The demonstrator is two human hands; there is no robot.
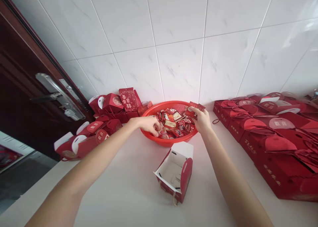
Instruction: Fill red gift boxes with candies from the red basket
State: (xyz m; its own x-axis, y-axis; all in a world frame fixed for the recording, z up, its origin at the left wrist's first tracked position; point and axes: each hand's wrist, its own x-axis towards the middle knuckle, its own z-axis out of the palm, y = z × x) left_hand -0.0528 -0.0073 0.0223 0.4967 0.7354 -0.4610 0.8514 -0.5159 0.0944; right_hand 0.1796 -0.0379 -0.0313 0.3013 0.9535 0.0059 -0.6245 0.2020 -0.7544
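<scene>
A red plastic basket [159, 141] stands against the wall, full of small wrapped candies [177, 123] in red, gold and pink. My left hand [148, 124] reaches over its left side, with curled fingers on a pink-wrapped candy [162, 132]. At the right rim, my right hand [201, 118] pinches red candy packets [192, 111] between thumb and fingers, just above the heap. In front of the basket sits an open red gift box [186, 177] with a white inside [171, 169]; its flaps are up, a thin cord hangs from the front, and no candy shows in it.
Rows of closed red gift boxes [263, 147] with cords line the right side of the white table [119, 194]. More red boxes [86, 137] are grouped at the left. Behind is a tiled wall [179, 65]; a dark wooden door [22, 74] with a metal handle stands at left.
</scene>
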